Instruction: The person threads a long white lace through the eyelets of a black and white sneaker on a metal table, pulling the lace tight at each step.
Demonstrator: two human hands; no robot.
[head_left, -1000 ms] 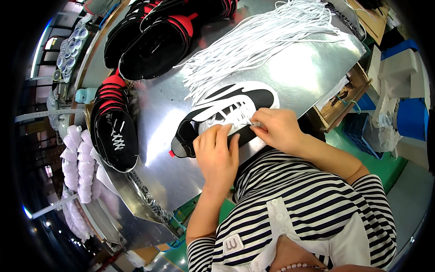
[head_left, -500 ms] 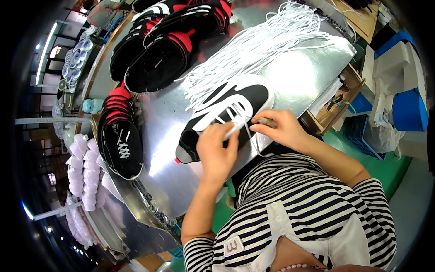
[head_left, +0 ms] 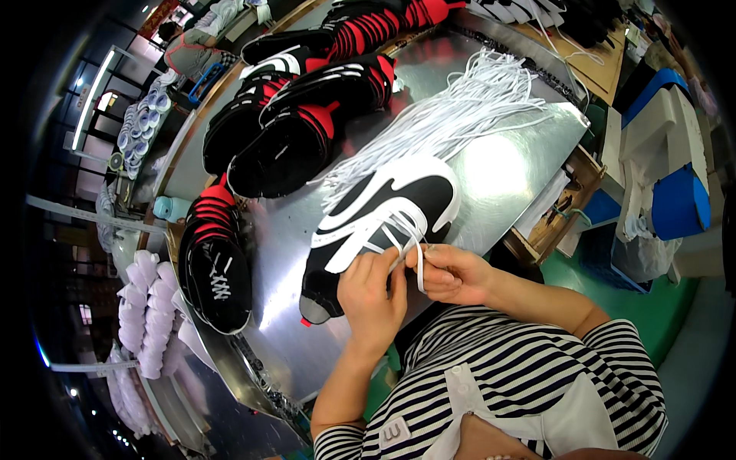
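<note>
One black-and-white shoe upper [head_left: 366, 205] lies on the bench [head_left: 500, 157], its long axis running heel near-left to toe far-right. At its near edge, the right hand [head_left: 454, 274], nearer its toe, pinches its grip on a white lace [head_left: 420, 279]; the left hand [head_left: 371, 296] touches its heel half, grip closure unclear. Beyond it: loose laces [head_left: 452, 115].
</note>
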